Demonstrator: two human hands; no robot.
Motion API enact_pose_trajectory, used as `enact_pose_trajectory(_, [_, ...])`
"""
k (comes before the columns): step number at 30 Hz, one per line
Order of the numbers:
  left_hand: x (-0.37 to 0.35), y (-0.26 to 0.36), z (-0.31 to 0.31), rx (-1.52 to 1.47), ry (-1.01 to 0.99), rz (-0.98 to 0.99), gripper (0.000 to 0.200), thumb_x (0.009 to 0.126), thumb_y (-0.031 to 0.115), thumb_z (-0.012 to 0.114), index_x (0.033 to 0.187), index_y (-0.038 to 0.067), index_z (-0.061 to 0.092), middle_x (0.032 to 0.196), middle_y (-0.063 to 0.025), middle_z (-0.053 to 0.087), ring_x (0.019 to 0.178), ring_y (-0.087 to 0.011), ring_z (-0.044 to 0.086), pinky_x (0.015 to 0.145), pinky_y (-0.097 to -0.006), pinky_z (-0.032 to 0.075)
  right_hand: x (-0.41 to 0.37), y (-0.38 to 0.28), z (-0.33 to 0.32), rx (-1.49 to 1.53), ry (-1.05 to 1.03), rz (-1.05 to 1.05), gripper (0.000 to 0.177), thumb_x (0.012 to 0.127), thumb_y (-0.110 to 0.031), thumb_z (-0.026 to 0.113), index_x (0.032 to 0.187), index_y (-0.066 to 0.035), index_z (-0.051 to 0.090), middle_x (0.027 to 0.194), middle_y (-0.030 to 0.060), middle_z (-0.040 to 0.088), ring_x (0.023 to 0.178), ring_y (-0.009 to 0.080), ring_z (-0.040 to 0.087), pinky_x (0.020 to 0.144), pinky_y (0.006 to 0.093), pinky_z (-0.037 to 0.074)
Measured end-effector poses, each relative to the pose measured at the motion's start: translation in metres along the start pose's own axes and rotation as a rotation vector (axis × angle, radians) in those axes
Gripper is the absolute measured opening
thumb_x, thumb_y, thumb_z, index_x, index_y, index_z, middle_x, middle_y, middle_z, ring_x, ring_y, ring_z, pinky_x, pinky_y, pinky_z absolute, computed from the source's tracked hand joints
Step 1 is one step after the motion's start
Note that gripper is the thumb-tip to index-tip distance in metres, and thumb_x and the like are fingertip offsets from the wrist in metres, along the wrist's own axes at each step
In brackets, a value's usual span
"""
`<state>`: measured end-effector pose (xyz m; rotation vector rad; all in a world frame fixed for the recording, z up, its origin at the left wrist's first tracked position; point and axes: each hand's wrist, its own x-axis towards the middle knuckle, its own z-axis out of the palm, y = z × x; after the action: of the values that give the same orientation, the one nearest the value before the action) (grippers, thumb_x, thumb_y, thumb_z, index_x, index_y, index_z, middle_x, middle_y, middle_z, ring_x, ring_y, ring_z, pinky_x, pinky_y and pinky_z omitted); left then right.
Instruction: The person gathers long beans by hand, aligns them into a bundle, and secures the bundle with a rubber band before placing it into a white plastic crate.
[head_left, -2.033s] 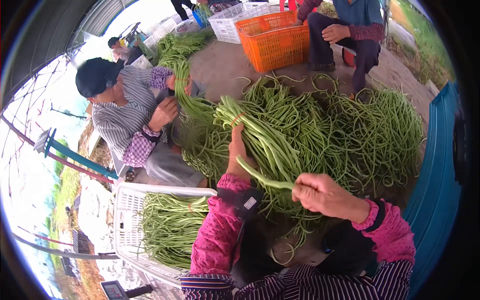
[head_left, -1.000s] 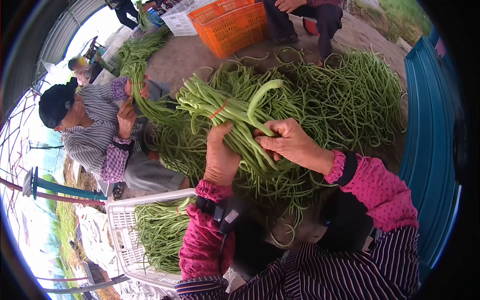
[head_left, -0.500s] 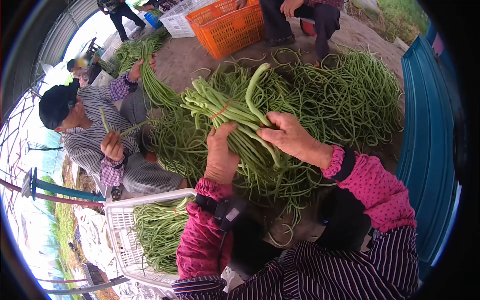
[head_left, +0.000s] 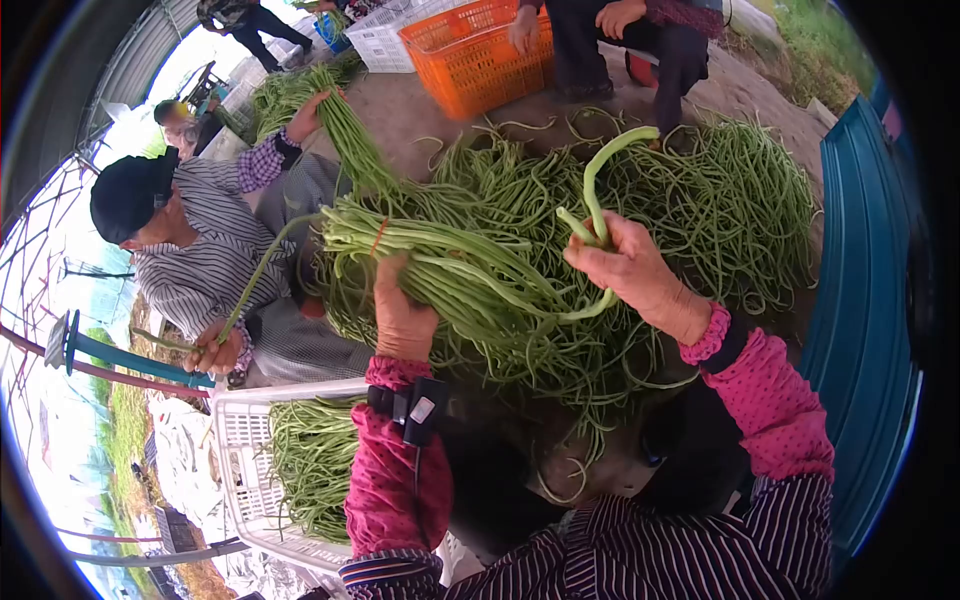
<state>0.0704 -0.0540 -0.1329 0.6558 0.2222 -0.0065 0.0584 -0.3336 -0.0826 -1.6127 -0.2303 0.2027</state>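
Note:
A thick bundle of long green beans [head_left: 455,262] lies across the middle, bound near its left end by a red band [head_left: 380,237]. My left hand [head_left: 402,308] is closed around the bundle just below that band. Off to the right, my right hand [head_left: 645,280] grips a couple of thick, pale beans [head_left: 598,185], one curving up out of the fist. Another stretch of bean runs from under the right hand back toward the bundle. Beneath both hands spreads a large heap of loose long beans [head_left: 720,200].
A white crate [head_left: 245,400] holding beans stands at lower left. On the left, a seated person [head_left: 205,240] holds a bunch and a single bean. An orange crate [head_left: 470,65] stands at the back beside another seated person [head_left: 640,40]. Blue metal sheeting [head_left: 865,270] borders the right.
My right hand has pulled right, away from the bundle, with the beans in its grip. My left hand and the bundle have shifted left, and the bundle lies flatter.

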Motion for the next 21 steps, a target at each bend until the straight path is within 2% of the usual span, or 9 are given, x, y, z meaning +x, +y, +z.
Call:
enact_pose_trajectory(3, [0.0,-0.016,0.009,0.058,-0.009,-0.079,0.031,0.086,0.018,0.055,0.112,0.001,0.055,0.107,-0.0134,0.062,0.099,-0.0312,0.061,0.088,-0.0453,0.051,0.001,0.005,0.016,-0.025,0.018,-0.122,0.018,0.086,-0.016,0.067,0.084,0.0,0.061,0.064,-0.0047,0.05,0.058,0.0026,0.044,0.052,0.0231,0.039])
enact_pose_trajectory(6, [-0.006,-0.045,0.014,0.365,-0.055,0.082,0.027,0.086,0.014,0.056,0.111,0.003,0.056,0.102,-0.0102,0.062,0.094,-0.0259,0.062,0.084,-0.0403,0.051,-0.001,0.002,0.031,-0.098,-0.015,-0.145,0.017,0.089,-0.017,0.066,0.09,0.0,0.065,0.061,-0.0066,0.049,0.055,0.0012,0.04,0.048,0.0222,0.037])
enact_pose_trajectory(8, [-0.029,-0.043,0.052,0.297,-0.023,-0.058,0.026,0.086,0.014,0.055,0.11,0.005,0.058,0.102,-0.0068,0.063,0.092,-0.0198,0.063,0.081,-0.035,0.052,-0.002,0.001,0.036,-0.17,0.011,-0.205,0.015,0.086,-0.014,0.066,0.089,0.001,0.064,0.066,0.0039,0.058,0.056,0.0109,0.052,0.053,0.0278,0.042])
enact_pose_trajectory(9, [-0.032,-0.048,0.057,0.314,-0.014,-0.065,0.025,0.086,0.014,0.056,0.109,0.005,0.058,0.099,-0.0059,0.063,0.09,-0.02,0.063,0.079,-0.0347,0.052,-0.002,0.004,0.038,-0.232,0.036,-0.277,0.015,0.085,-0.012,0.067,0.089,0.001,0.063,0.07,0.0088,0.061,0.059,0.0168,0.058,0.055,0.0308,0.046])
enact_pose_trajectory(12, [-0.04,-0.063,0.064,0.311,-0.067,-0.016,0.032,0.08,0.003,0.06,0.113,0.006,0.058,0.106,-0.0073,0.061,0.099,-0.0216,0.061,0.082,-0.0331,0.051,0.0,0.013,0.042,-0.401,0.174,-0.437,0.018,0.08,-0.01,0.067,0.092,0.001,0.058,0.083,0.0157,0.063,0.073,0.0321,0.063,0.064,0.0384,0.05])
enact_pose_trajectory(16, [-0.044,-0.081,0.055,0.476,-0.156,0.101,0.05,0.072,-0.009,0.064,0.118,0.007,0.057,0.119,-0.0114,0.055,0.109,-0.0256,0.057,0.087,-0.0329,0.049,0.0,0.017,0.037,-0.608,0.168,-0.417,0.024,0.077,-0.011,0.068,0.093,-0.001,0.054,0.089,0.016,0.062,0.081,0.0375,0.062,0.068,0.0434,0.05])
enact_pose_trajectory(17, [-0.046,-0.08,0.052,1.003,-0.339,0.378,0.054,0.069,-0.011,0.065,0.119,0.007,0.056,0.121,-0.0129,0.054,0.11,-0.0272,0.057,0.089,-0.0334,0.048,0.0,0.019,0.035,-0.652,0.165,-0.403,0.024,0.077,-0.011,0.069,0.093,-0.001,0.053,0.09,0.016,0.062,0.081,0.0376,0.062,0.068,0.0439,0.05])
enact_pose_trajectory(18, [-0.048,-0.079,0.048,1.463,-0.394,0.774,0.058,0.066,-0.013,0.066,0.12,0.007,0.056,0.123,-0.0144,0.052,0.11,-0.0288,0.056,0.09,-0.0339,0.048,0.001,0.021,0.034,-0.697,0.163,-0.388,0.025,0.077,-0.011,0.069,0.093,-0.001,0.053,0.09,0.0161,0.062,0.081,0.0376,0.062,0.068,0.0445,0.05])
enact_pose_trajectory(21, [-0.046,-0.083,0.042,1.479,-0.417,0.803,0.038,0.085,0.012,0.063,0.12,0.0,0.053,0.109,-0.0074,0.06,0.107,-0.018,0.056,0.088,-0.0326,0.046,0.002,0.023,0.03,-0.684,0.15,-0.372,0.023,0.076,-0.011,0.068,0.09,-0.001,0.053,0.088,0.0167,0.062,0.08,0.0378,0.062,0.068,0.0449,0.049])
